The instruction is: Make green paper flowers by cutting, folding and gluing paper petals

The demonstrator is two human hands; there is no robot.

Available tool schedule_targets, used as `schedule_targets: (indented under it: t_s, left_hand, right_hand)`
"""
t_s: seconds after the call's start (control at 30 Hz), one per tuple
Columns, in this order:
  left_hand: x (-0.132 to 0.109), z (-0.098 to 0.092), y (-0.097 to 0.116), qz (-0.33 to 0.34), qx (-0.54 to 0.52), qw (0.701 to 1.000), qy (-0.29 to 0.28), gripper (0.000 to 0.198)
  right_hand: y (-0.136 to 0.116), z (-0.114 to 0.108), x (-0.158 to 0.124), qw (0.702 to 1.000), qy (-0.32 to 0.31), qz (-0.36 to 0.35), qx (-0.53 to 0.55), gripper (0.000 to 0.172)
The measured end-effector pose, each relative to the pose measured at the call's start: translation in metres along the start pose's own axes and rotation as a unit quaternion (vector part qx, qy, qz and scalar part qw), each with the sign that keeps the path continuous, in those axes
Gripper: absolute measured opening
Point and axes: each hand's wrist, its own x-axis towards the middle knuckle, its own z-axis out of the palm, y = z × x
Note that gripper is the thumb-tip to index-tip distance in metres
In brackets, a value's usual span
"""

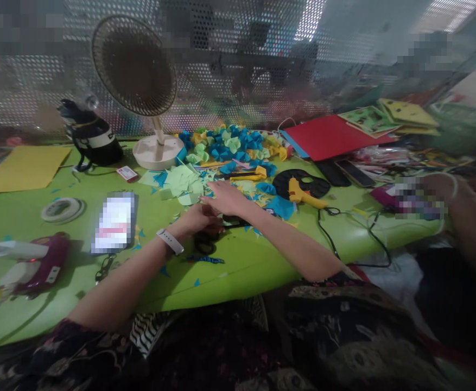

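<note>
My left hand, with a white watch on its wrist, is curled near the middle of the table; what its fingers hold, if anything, is hidden. Just below it lie black scissor handles and a blue patterned pen-like item. My right hand crosses over close by, fingers stretched towards a pile of light green paper pieces. Under the right wrist a dark flat object is partly covered. A yellow-and-black cutter rests beyond the hand, among blue and yellow paper scraps.
Folded paper flowers are heaped behind the hands. A fan and black bottle stand back left. Nearer are a phone, tape roll and power strip. A yellow glue gun and another person's arm are at right.
</note>
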Motion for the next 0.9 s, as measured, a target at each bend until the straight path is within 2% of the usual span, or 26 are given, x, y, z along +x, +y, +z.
schedule_targets:
  t_s: [0.3, 0.9]
  left_hand:
    - [0.0005, 0.0001, 0.0000, -0.002, 0.004, 1.000, 0.008, 0.031]
    - [0.0008, 0.0006, -0.0008, -0.011, 0.004, 1.000, 0.005, 0.023]
  right_hand:
    - [-0.0006, 0.0009, 0.0014, 1.000, -0.008, 0.002, -0.001, 0.055]
    - [-0.0022, -0.0004, 0.0015, 1.000, -0.019, 0.007, -0.008, 0.045]
